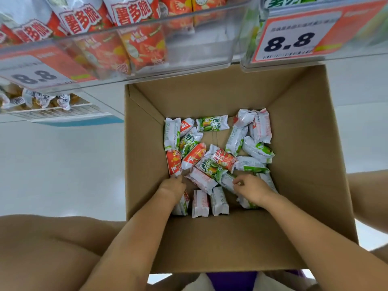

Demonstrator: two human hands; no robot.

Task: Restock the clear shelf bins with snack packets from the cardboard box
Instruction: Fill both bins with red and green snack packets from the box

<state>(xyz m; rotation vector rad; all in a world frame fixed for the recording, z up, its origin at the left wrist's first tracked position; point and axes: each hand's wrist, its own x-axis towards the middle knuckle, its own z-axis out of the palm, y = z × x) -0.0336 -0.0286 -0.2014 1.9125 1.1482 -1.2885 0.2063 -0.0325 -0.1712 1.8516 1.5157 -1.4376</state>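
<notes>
An open cardboard box (304, 164) stands below me with several red and green snack packets loose on its bottom. Both my hands reach deep inside it. My left hand (172, 186) curls its fingers on the lower end of a red packet (173, 161) near the box's left wall. My right hand (251, 188) pinches the edge of a green-and-white packet (227, 180) in the middle of the pile. Above the box hangs a clear shelf bin (210, 45) with red packets standing in its left part. A second clear bin (252, 38) at the upper right holds green packets.
Price tags reading 8.8 hang on the left bin (33, 77) and the right bin (291, 44). A lower wire shelf (52, 111) at the left carries other snack bags. The box rests between my knees (52, 248) on a pale floor (63, 164).
</notes>
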